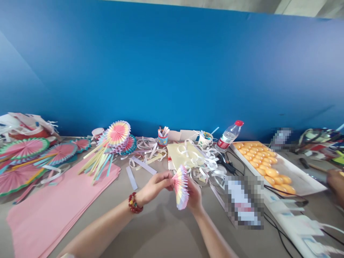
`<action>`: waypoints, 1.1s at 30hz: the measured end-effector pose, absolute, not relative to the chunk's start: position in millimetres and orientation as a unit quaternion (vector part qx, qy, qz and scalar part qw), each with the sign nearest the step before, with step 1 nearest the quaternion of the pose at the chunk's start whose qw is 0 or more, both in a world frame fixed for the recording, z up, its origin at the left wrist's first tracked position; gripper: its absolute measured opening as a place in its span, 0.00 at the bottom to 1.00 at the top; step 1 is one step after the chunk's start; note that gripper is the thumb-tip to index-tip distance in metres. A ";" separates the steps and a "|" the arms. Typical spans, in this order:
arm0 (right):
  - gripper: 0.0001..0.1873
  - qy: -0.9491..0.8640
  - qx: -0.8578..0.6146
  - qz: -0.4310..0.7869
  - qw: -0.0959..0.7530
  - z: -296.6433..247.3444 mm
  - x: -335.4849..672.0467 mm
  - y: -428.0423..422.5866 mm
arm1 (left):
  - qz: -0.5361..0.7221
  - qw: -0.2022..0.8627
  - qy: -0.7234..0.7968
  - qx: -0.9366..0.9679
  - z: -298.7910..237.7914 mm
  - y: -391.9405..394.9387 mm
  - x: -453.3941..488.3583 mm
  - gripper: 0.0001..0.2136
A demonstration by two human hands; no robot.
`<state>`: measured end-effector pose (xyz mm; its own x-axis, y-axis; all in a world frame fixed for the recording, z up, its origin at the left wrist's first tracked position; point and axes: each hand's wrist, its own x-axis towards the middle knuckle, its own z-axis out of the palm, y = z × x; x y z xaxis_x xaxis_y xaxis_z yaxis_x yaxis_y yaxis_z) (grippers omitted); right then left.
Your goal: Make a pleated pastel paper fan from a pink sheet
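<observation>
A pleated paper fan (181, 188) in pink, yellow and pale lilac is held up above the grey table, partly spread. My left hand (158, 186) pinches its left edge between thumb and fingers, a red bead bracelet on the wrist. Behind its right side, my right hand (194, 193) grips it too, with most of those fingers hidden by the fan. Just beyond my hands lie a pale yellow paper sheet (179, 156) and a tangle of white paper strips (205, 163).
Pink paper sheets (64, 200) and finished fans (27, 148) cover the left. A decorated cup (162, 140) stands by the blue wall. To the right are a red-capped bottle (229, 137), a box of orange egg-shaped items (303, 173), a power strip (292, 218) and another person's hand (335, 186).
</observation>
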<state>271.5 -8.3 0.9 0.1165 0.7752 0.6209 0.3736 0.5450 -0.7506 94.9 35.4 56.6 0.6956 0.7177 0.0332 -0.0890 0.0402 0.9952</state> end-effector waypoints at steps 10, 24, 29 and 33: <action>0.09 -0.661 -0.450 0.128 0.587 2.8 273.0 -6.9 | 0.316 0.740 0.218 0.552 44.1 35.3 98.9 0.10; 0.07 -0.706 -0.408 0.128 0.564 12.4 270.9 -6.3 | 0.290 0.812 0.259 0.436 47.1 34.2 99.9 0.05; 0.07 -0.720 -0.401 0.145 0.548 14.3 268.8 -6.9 | 0.282 0.810 0.296 0.421 50.0 34.2 100.4 0.08; 0.09 -0.722 -0.393 0.181 0.540 12.3 270.7 -9.6 | 0.283 0.800 0.297 0.438 49.4 34.4 100.6 0.11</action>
